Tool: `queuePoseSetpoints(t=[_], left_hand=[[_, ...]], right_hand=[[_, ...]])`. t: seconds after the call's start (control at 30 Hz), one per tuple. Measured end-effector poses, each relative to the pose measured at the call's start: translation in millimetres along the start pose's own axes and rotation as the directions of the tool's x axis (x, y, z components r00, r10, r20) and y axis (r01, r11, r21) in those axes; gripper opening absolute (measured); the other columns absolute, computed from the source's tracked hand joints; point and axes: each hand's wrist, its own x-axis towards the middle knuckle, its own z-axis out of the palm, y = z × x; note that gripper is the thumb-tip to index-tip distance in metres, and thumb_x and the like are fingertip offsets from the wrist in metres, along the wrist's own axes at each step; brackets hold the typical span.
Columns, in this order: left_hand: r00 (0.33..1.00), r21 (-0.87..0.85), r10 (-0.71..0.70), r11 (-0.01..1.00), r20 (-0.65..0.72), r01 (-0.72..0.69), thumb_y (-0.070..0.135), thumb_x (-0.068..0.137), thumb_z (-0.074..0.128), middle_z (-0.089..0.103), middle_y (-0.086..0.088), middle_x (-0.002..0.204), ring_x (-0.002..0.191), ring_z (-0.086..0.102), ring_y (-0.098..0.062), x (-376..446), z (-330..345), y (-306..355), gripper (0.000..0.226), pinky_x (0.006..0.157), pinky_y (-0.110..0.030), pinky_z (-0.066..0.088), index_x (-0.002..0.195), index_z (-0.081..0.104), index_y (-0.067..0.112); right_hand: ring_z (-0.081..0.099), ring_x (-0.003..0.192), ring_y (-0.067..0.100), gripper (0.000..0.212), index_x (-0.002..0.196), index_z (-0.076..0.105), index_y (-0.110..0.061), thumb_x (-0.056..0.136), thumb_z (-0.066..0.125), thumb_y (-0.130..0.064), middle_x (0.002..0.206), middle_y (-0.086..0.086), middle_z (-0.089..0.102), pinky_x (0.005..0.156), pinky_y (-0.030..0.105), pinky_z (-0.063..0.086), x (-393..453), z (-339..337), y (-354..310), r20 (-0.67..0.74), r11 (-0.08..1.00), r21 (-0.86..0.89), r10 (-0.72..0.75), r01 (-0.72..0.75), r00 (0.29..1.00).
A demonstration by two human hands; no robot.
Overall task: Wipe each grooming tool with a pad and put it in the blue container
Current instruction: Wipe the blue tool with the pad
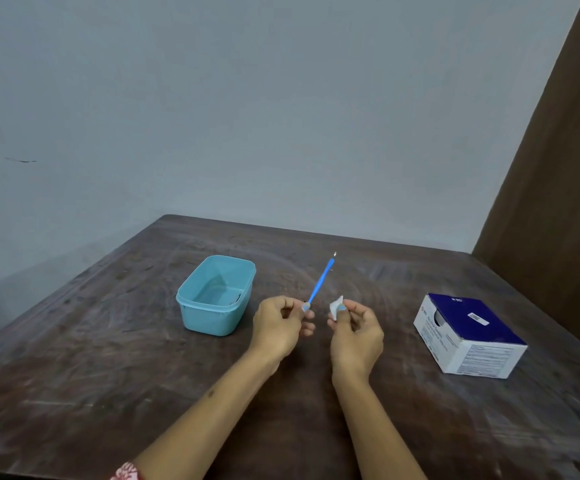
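1. The left hand (279, 325) pinches the lower end of a slim blue grooming tool (320, 281), just right of the blue container (216, 295).
2. The right hand (355, 329) pinches a white pad (336, 304), apart from the tool.
3. Farther right of the container sits a blue-and-white box (469, 335); its print is too blurred to read.

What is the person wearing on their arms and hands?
Both forearms are bare, with no gloves, watch or bracelets in view. The left hand and right hand have light blue painted nails. At the bottom edge, a bit of red and white patterned sleeve shows on the left arm.
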Motion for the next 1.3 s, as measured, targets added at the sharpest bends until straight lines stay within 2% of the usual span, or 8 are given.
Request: queuePoseSetpoints(t=[0.1,0.2,0.43,0.57,0.67,0.9,1.07,1.3], left_hand=[[0.997,-0.025,0.081,0.996,-0.015,-0.081,0.001,0.09,0.053,0.07,-0.01,0.08,0.055,0.066,-0.009,6,2,-14,0.011,0.064,-0.025,0.057,0.089,0.062,0.008],[0.99,0.0,0.138,0.99,-0.005,-0.138,0.0,0.091,0.051,0.07,-0.002,0.08,0.061,0.068,-0.009,7,3,-19,0.026,0.071,-0.027,0.057,0.11,0.06,0.015],[0.993,-0.129,0.117,0.984,-0.024,-0.119,0.001,0.09,0.053,0.07,-0.006,0.081,0.074,0.071,-0.016,3,2,-23,0.019,0.073,-0.03,0.058,0.087,0.063,0.017],[0.993,-0.12,0.114,0.986,-0.033,-0.117,0.004,0.088,0.058,0.071,-0.012,0.082,0.077,0.071,-0.017,6,3,-27,0.013,0.073,-0.032,0.058,0.084,0.061,0.016],[0.993,-0.091,0.12,0.988,-0.019,-0.122,0.002,0.088,0.057,0.071,-0.012,0.08,0.072,0.071,-0.021,6,3,-27,0.018,0.071,-0.034,0.059,0.083,0.063,0.018],[0.989,-0.07,0.144,0.987,-0.032,-0.146,0.001,0.087,0.059,0.072,-0.006,0.077,0.067,0.071,-0.018,6,2,-30,0.016,0.068,-0.033,0.059,0.09,0.07,0.013],[0.983,-0.066,0.172,0.982,-0.06,-0.175,0.0,0.086,0.059,0.071,-0.002,0.076,0.068,0.071,-0.015,5,1,-29,0.017,0.068,-0.028,0.059,0.091,0.07,0.012],[0.974,0.006,0.222,0.975,-0.045,-0.222,0.001,0.085,0.06,0.073,-0.001,0.077,0.069,0.071,-0.015,6,-1,-32,0.021,0.07,-0.032,0.058,0.09,0.073,0.016]], right_hand=[[0.069,0.077,0.019,0.015,0.089,0.064,-0.016,0.086,0.06,-0.002,0.083,-0.001,0.069,0.069,0.023,0.055,0,6,-1,0.053,0.995,0.079,0.051,-0.055,0.997],[0.069,0.078,0.019,0.018,0.091,0.066,-0.017,0.086,0.06,-0.001,0.087,0.005,0.071,0.076,0.031,0.055,3,13,-1,0.107,0.989,0.114,0.083,-0.096,0.991],[0.06,0.068,0.022,0.016,0.09,0.067,-0.008,0.086,0.057,0.005,0.09,0.019,0.07,0.061,0.029,0.052,18,29,-5,0.325,0.911,0.256,0.233,-0.322,0.917],[0.061,0.072,0.022,0.018,0.088,0.065,-0.006,0.087,0.053,0.008,0.088,0.016,0.065,0.067,0.026,0.055,19,22,-9,0.36,0.835,0.362,0.285,-0.415,0.888],[0.06,0.065,0.02,0.018,0.09,0.065,-0.005,0.087,0.053,0.008,0.083,0.016,0.065,0.058,0.022,0.055,14,18,-13,0.387,0.841,0.356,0.265,-0.408,0.883],[0.064,0.062,0.015,0.018,0.085,0.069,-0.008,0.082,0.061,0.007,0.078,0.013,0.069,0.063,0.026,0.056,3,15,-16,0.373,0.896,0.304,0.201,-0.324,0.906],[0.067,0.069,0.01,0.017,0.089,0.071,-0.007,0.081,0.064,0.006,0.076,0.002,0.072,0.066,0.02,0.055,-1,13,-14,0.252,0.946,0.262,0.124,-0.191,0.96],[0.07,0.07,0.01,0.019,0.084,0.071,-0.013,0.077,0.068,0.005,0.076,-0.001,0.074,0.059,0.018,0.054,-7,12,-17,0.367,0.96,0.232,0.064,-0.158,0.928]])
